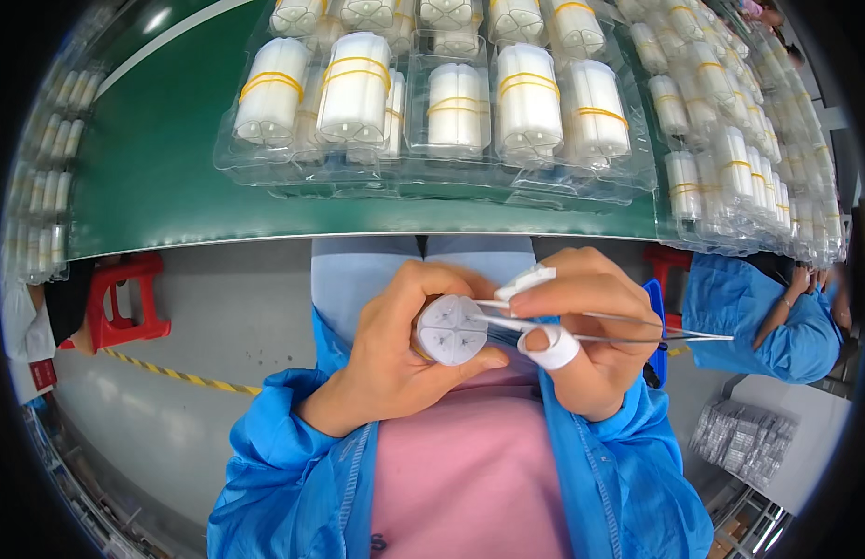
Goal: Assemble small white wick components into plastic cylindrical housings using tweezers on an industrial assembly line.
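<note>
My left hand [381,359] is wrapped around a bundle of white plastic tubes [449,345], its end turned up toward me. Four wedge-shaped ends make up that round face, each with small dark marks. Tweezers [698,336] are pinched in my right hand [596,291], which wears white wraps on its thumb and a finger. The tweezers' pale tips reach the right side of the bundle's end face; whether they grip anything is too small to tell. Both hands are over my lap, just in front of the table edge.
A green table [153,177] lies ahead. On it stands a clear plastic tray [358,168] of white tube bundles with yellow bands. More trays [731,177] are stacked right. Red stools [125,303] flank me, and a co-worker in a blue sleeve [759,321] sits at right.
</note>
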